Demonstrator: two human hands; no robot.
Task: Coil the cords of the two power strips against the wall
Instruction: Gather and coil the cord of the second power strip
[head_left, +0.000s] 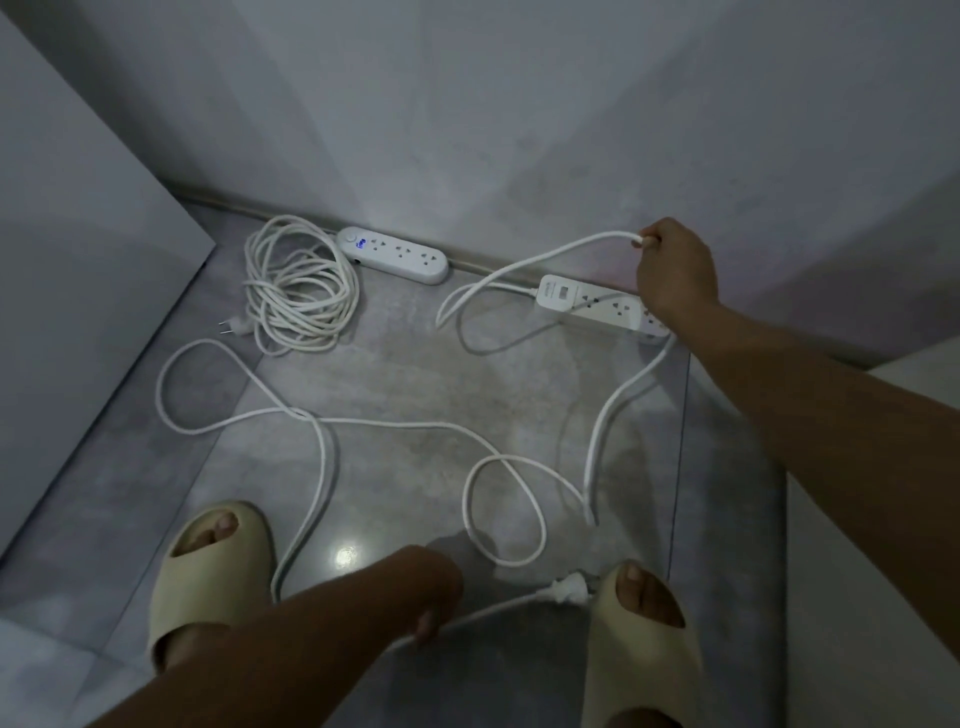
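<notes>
Two white power strips lie along the base of the wall. The left strip (394, 254) shows a blue lit display, and its cord (298, 288) sits in a coil beside it with the plug (232, 327) at the coil's left. The right strip (597, 304) has a long loose cord (405, 423) sprawled in loops over the grey floor. My right hand (670, 270) is raised above the right strip, pinching a stretch of that cord. My left hand (434, 603) is low between my feet, fingers closed on the cord close to its plug (569, 592).
My feet in cream slippers, the left (208, 571) and the right (644, 654), stand at the near edge of the floor. A grey panel (78, 260) closes the left side. A pale raised ledge (883, 519) runs along the right.
</notes>
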